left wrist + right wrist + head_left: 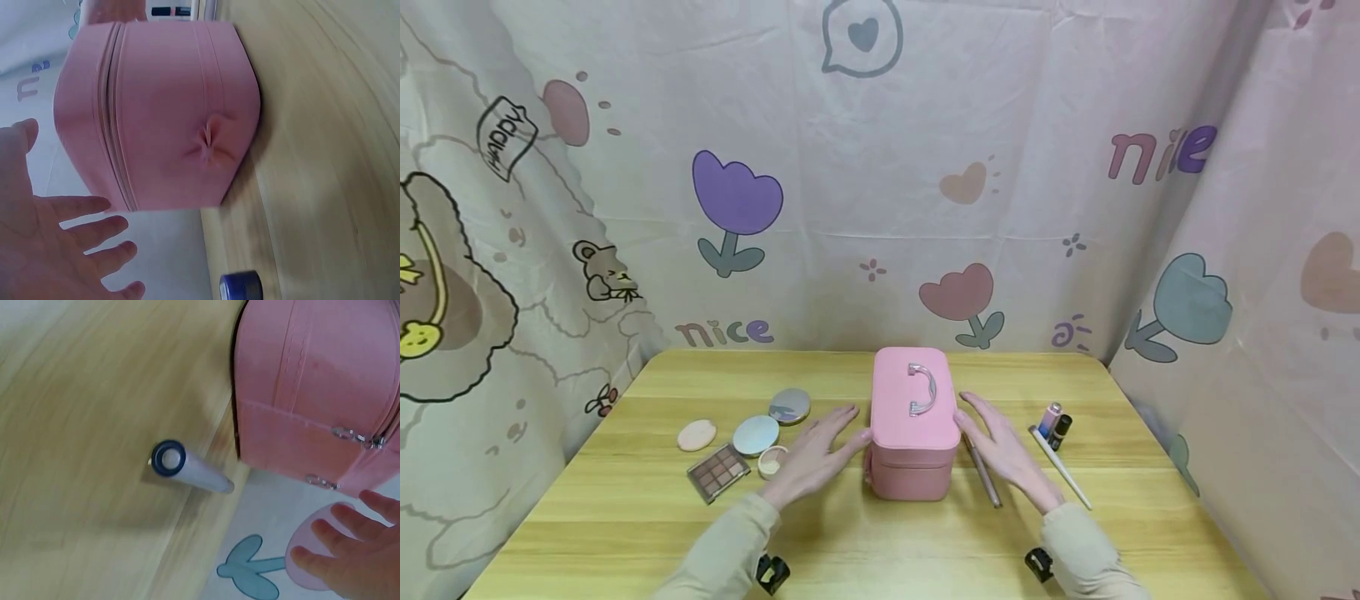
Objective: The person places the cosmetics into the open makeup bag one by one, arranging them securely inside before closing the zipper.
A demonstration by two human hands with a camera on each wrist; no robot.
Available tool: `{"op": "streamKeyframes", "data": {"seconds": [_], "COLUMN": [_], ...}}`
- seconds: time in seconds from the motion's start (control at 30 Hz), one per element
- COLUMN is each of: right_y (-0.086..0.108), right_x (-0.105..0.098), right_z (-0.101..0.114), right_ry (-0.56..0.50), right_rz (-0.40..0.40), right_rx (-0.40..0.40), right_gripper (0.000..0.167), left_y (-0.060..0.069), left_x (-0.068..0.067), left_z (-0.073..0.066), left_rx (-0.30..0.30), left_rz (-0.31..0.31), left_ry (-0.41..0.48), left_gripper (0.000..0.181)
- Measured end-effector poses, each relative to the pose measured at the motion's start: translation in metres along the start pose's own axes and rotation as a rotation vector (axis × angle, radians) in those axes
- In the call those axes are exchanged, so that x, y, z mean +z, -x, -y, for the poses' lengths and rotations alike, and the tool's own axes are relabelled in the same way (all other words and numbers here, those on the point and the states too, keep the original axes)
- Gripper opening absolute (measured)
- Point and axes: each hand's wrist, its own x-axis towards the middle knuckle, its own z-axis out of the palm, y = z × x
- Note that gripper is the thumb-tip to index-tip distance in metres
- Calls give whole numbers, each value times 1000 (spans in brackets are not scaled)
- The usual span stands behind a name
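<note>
A pink case (913, 400) with a silver handle on its lid stands closed on the table. On its left side is my left hand (817, 457), fingers spread and extended; the left wrist view shows this hand (69, 231) beside the case (169, 119), which bears a bow. My right hand (1004, 450) is at the other side with straight fingers, near the lid's edge. In the right wrist view the hand (356, 550) lies below the case's zipper pulls (359, 439). Neither hand grips anything; whether fingertips touch the case, I cannot tell.
To the left lie an eyeshadow palette (718, 472), an oval puff (697, 435) and several round compacts (756, 436). On the right are a pen-like tube (983, 473), a white stick (1063, 468) and two small tubes (1060, 432). A patterned curtain (850, 208) hangs behind.
</note>
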Motion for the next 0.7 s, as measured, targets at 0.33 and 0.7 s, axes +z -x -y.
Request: {"op": "streamKeyframes", "data": {"seconds": [0.33,0.7], "right_y": [-4,-5], "right_x": [8,8], "right_z": [2,10], "right_ry": [-214,-473], "right_rz": [-9,49], "right_rx": [-19,140], "right_gripper": [50,56], "left_y": [-2,-4], "left_x": [8,11], "left_z": [-8,-9], "left_rx": [14,46], "left_rz": [14,66], "left_ry": [81,202], "left_gripper": [66,66]}}
